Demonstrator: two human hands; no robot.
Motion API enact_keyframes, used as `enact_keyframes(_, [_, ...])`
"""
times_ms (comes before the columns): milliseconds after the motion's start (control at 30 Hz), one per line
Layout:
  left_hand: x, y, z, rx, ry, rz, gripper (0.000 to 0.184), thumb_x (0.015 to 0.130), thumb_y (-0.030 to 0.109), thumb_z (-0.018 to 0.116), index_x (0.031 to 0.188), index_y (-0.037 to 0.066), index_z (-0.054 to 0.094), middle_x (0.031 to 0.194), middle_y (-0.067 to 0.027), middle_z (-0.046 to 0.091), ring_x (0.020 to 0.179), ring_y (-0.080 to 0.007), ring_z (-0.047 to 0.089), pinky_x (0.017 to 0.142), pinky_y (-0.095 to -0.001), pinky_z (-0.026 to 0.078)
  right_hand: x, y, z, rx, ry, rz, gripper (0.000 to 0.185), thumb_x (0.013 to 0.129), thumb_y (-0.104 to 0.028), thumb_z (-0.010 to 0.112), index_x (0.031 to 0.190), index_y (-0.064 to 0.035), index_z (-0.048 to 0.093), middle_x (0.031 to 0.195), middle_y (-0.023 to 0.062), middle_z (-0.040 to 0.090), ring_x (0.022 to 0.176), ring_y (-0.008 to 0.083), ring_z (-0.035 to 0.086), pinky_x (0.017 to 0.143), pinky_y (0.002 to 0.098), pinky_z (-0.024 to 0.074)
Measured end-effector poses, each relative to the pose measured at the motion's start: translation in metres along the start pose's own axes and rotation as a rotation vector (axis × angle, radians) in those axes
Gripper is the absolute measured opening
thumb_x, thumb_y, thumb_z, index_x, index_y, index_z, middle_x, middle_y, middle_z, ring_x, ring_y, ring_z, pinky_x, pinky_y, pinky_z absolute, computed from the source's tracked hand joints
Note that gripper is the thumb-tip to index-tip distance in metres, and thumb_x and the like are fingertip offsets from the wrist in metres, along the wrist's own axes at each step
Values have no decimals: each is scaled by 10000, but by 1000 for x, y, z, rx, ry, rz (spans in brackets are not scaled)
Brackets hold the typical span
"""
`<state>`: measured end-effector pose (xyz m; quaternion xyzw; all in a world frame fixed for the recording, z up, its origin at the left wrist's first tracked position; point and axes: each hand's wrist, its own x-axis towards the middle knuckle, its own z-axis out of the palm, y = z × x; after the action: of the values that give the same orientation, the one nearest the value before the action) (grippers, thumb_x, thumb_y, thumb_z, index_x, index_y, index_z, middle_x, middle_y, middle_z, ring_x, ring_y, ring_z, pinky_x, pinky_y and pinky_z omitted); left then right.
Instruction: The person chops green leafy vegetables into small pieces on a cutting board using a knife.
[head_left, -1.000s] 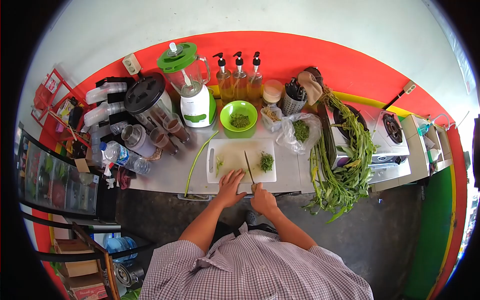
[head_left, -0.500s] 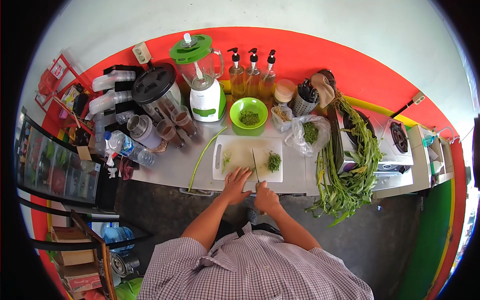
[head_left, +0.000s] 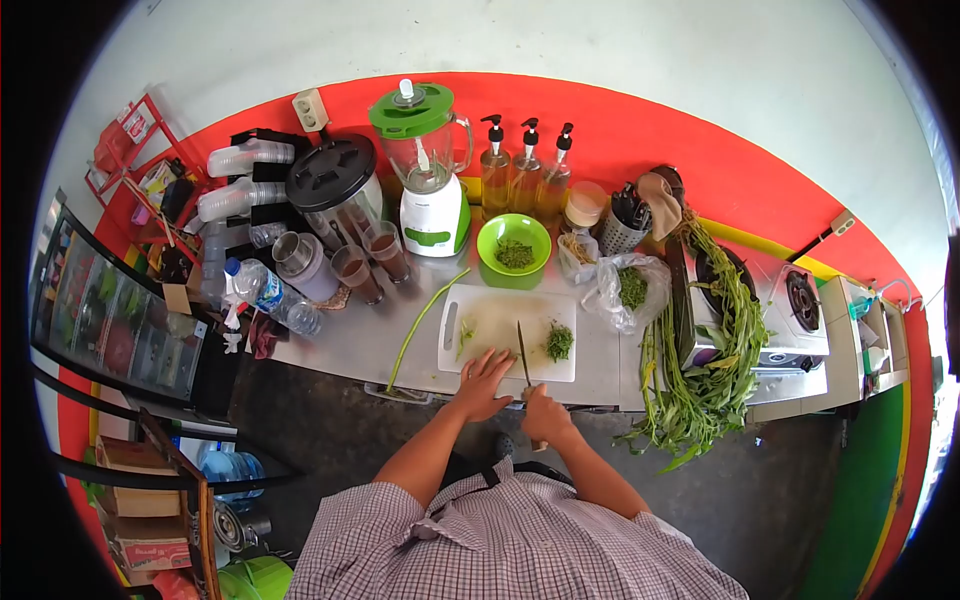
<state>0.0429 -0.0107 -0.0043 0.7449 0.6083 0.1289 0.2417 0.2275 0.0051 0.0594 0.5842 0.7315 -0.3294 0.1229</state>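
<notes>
A white cutting board (head_left: 490, 310) lies on the steel counter. My left hand (head_left: 483, 384) rests palm down on its near edge, fingers stretched out and slightly apart, with nothing visible under them. My right hand (head_left: 547, 416) is wrapped round the handle of a kitchen knife (head_left: 523, 350), whose blade points away from me across the board. Right of the blade sits a small heap of chopped green leaves (head_left: 558, 342). A few pale green pieces (head_left: 465, 335) lie on the board's left side. Beyond it, a green bowl (head_left: 487, 240) holds more chopped greens.
A long green stalk (head_left: 420, 322) lies left of the board. To the right are a plastic bag of greens (head_left: 632, 288) and leafy stems (head_left: 735, 340) draped over the gas stove (head_left: 795, 325). A blender (head_left: 432, 220), pump bottles (head_left: 525, 178) and two brown-filled cups (head_left: 357, 273) stand behind.
The head view has shifted slightly, so the counter appears lower and to the right. My left hand stays on the board's edge and my right hand keeps the knife; the greens look unchanged.
</notes>
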Motion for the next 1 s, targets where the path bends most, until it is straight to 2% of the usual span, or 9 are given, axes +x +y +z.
enact_keyframes(100, [-1,2,0,-3,-1,-14,868,852,391,732,1575,186,297,1672,-20,218,1563,-262,94,1223,-542,95,5,2,19,9,22,38,553,839,-163,657,1231,90,359,1075,340,677,1047,487,675,914,517,549])
enact_keyframes(333, [-3,-1,4,28,17,-24,866,860,411,725,1578,192,293,1672,-18,219,1562,-256,102,1226,-543,104,6,7,4,-24,-36,-19,570,843,-159,662,1242,85,337,1057,336,681,1032,483,680,895,510,559])
enact_keyframes(500, [-2,0,4,27,14,-13,857,864,421,719,1577,191,302,1673,-19,219,1561,-250,116,1234,-538,104,2,-2,14,20,32,59,504,852,-135,641,1224,69,369,1057,336,680,1040,472,682,909,516,552])
enact_keyframes(733, [-6,1,0,37,31,-15,829,878,446,693,1575,208,313,1673,-4,219,1559,-248,128,1249,-508,122,-15,-7,2,-42,15,36,471,865,-131,612,1222,62,373,1060,327,684,1037,467,684,915,508,551])
enact_keyframes(833, [-6,0,3,34,41,-1,835,881,474,677,1581,209,305,1674,-25,218,1558,-279,127,1241,-519,126,-12,-6,10,-31,21,69,465,862,-131,610,1220,60,382,1072,324,682,1042,469,681,913,507,552])
enact_keyframes(1000, [-7,1,5,63,57,-7,851,867,465,684,1586,212,302,1676,-16,215,1558,-274,125,1244,-512,128,3,-3,1,-16,75,0,482,860,-128,612,1228,64,366,1062,329,680,1035,479,680,906,513,552])
